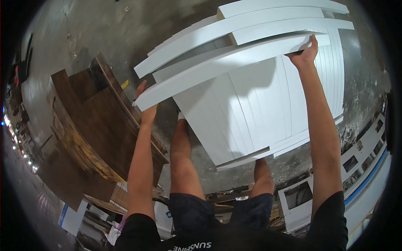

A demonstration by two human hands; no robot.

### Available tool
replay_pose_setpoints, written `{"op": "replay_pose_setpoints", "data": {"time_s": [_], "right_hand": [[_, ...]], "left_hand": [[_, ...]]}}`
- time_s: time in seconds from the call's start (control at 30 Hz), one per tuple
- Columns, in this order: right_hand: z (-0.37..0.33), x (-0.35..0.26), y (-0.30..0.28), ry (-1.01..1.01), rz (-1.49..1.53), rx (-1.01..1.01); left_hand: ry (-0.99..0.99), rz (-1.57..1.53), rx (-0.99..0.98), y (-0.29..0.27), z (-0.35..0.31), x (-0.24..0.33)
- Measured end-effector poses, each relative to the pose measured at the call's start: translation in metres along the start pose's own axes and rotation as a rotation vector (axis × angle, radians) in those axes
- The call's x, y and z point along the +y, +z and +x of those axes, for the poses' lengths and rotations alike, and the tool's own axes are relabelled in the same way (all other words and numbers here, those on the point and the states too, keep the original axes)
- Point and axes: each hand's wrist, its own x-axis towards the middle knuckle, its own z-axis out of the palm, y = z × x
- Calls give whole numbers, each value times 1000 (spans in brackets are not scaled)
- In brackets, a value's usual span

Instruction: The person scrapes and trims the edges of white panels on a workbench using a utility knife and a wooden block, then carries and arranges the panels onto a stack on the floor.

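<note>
Both arms reach forward and each hand grips one end of a long white painted board (226, 71), which runs slanting from lower left to upper right across the middle of the view. The left hand (144, 106) holds the board's lower left end, its fingers (141, 88) wrapped up around the edge and closed on it. The right hand (305, 54) holds the far right end, fingers (312, 42) curled over the top edge and the thumb beneath, so that it too is closed on the board.

The board is lifted clear of the concrete floor (104, 33) and sits just over a stack of white panels (259, 113), grooved sheets lying flat on the floor with their long edges pointing away from the person. Whether the held board touches the stack cannot be told. Above it lie further white boards (251, 21), similar in length and roughly parallel to the held one.

To the left of the white stack, well apart from it, stands a pile of dark brown wooden panels (100, 121). The person's bare legs (182, 159) show below the stack, standing just beside its near edge. At the lower right a white cabinet frame with dark openings (297, 196) lies near the right forearm.
</note>
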Motion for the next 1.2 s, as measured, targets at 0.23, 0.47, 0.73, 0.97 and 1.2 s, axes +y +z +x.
{"op": "replay_pose_setpoints", "data": {"time_s": [0.23,0.47,0.73,0.97,1.2], "right_hand": [[-1,-1,-1,-34,-15,29],[4,0,-2,-19,-42,-41],[13,2,-11,-34,-36,21],[8,5,-3,2,-11,26],[27,11,-20,84,8,-63]], "left_hand": [[338,25,-186,-13,32,10],[107,-32,-384,-27,53,-2],[197,-10,-482,-28,60,-2],[219,51,-434,-25,67,-7],[643,203,-327,-27,69,-12]]}}
